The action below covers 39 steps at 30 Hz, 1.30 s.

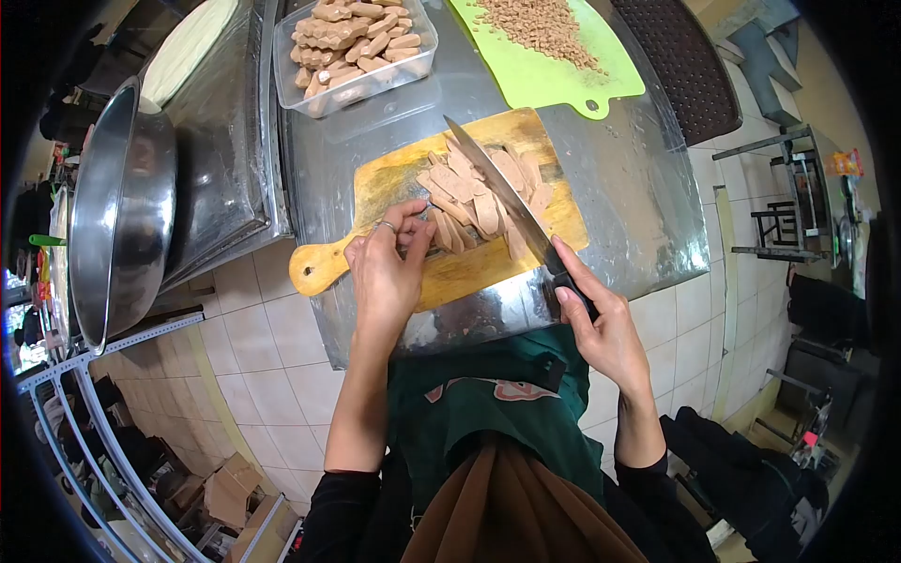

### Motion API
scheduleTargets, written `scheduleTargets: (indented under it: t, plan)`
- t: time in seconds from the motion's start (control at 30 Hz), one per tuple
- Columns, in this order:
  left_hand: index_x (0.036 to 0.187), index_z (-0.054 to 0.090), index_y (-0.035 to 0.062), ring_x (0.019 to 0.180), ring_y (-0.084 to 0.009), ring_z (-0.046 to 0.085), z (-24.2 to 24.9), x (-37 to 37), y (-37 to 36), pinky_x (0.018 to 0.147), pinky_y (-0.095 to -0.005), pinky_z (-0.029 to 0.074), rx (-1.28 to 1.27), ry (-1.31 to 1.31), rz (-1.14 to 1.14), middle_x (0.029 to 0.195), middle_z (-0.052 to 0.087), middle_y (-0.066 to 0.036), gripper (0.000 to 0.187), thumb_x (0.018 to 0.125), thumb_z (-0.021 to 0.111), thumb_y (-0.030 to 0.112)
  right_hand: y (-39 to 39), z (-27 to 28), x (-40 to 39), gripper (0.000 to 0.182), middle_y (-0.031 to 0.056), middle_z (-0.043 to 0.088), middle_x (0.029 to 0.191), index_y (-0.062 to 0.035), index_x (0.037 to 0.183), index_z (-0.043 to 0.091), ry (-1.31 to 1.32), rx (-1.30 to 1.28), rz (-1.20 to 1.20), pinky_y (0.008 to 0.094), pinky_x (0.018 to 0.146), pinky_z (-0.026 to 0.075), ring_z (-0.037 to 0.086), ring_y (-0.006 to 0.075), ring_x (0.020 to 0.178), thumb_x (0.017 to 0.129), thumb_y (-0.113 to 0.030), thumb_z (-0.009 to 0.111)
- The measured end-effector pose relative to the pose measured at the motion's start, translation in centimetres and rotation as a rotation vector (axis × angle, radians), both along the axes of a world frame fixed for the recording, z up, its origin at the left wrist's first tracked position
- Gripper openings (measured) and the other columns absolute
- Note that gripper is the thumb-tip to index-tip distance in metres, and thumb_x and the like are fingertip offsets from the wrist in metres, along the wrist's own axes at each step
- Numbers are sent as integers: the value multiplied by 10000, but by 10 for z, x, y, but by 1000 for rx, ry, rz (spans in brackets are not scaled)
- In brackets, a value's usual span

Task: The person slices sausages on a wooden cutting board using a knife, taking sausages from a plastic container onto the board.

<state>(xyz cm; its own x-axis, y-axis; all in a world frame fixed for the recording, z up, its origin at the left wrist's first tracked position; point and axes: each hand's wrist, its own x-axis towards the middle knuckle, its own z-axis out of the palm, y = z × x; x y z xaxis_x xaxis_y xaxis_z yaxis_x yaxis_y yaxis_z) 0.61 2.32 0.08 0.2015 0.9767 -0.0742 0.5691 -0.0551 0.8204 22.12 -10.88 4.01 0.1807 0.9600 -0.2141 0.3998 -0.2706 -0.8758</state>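
My right hand (pixel 601 328) is closed round the black handle of a long knife (pixel 507 192), whose blade lies slantwise over sliced pinkish-brown pieces (pixel 460 188). These slices are heaped on a wooden cutting board (pixel 380 183) with a rounded handle at its left. At the left edge of the heap is my left hand (pixel 389 263), a ring on one finger, its fingers bent and drawn together beside the slices. Whether a slice is between those fingertips is hidden.
A clear plastic tub (pixel 357 94) of uncut brown pieces stands behind the board. Farther right lies a green board (pixel 526 70) with finely diced bits. At the left are a large metal bowl (pixel 141 197) and a plastic-covered surface (pixel 216 122); a dark woven tray (pixel 685 75) sits back right.
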Motion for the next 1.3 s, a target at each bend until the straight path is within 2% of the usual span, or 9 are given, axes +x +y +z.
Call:
scheduleTargets:
  t: [0.07,0.17,0.27,0.4,0.63,0.7,0.83,1.13,1.3]
  plan:
    - [1153,662,77,792,-156,667,-4,-8,1,874,-345,371,-21,-42,-5,882,723,-41,241,931,659,173,-2,1,0,509,198,593,1344,-161,1462,484,14,-35,-13,333,879,508,648,202,1086,968,-60,560]
    - [1174,653,-24,857,-102,626,3,-14,12,822,-257,499,-18,-104,-14,883,692,-66,249,945,637,71,0,4,-1,513,212,634,1272,-163,1461,486,27,-57,-28,321,780,520,644,122,905,965,-61,568]
    - [1156,667,-10,877,-113,626,26,-16,38,811,-272,499,92,-42,17,893,692,-74,232,957,626,102,-1,-5,-3,523,243,691,1060,-172,1463,483,10,25,-29,282,651,497,554,75,743,961,-58,572]
    - [1127,692,36,857,-143,642,39,-19,110,746,-303,506,347,109,22,893,695,-90,205,966,614,136,1,-5,-4,524,255,688,996,-180,1463,485,33,-10,-35,289,629,491,497,77,684,962,-56,575]
    - [1077,707,83,902,-317,699,26,24,244,759,-417,543,533,567,-146,960,713,-163,232,897,657,222,4,-8,-4,515,263,687,1057,-182,1459,490,29,20,-47,314,697,524,664,142,773,966,-69,585]
    - [1039,702,85,947,-337,690,24,44,257,787,-432,547,500,869,-215,994,710,-159,219,879,655,227,6,-1,-3,511,265,680,1097,-180,1455,493,40,-61,-40,332,742,530,703,223,891,965,-69,586]
    - [1115,629,37,1027,-350,672,25,65,256,826,-440,553,472,993,-238,1082,684,-173,232,930,526,133,5,-1,-3,505,264,660,1164,-173,1448,499,25,-51,-35,363,831,531,658,348,1101,962,-67,587]
    - [1132,614,47,992,-377,679,13,52,266,819,-491,537,430,946,-247,1047,703,-202,243,952,528,186,-5,5,-3,495,262,644,1200,-117,1440,495,11,-14,-21,382,903,513,621,402,1134,957,-56,588]
    - [1092,624,1,905,-315,702,53,30,234,756,-426,545,413,525,-215,934,718,-186,276,920,626,216,-15,9,-7,501,264,635,1215,-101,1437,491,42,8,9,389,894,518,621,410,1124,950,-44,595]
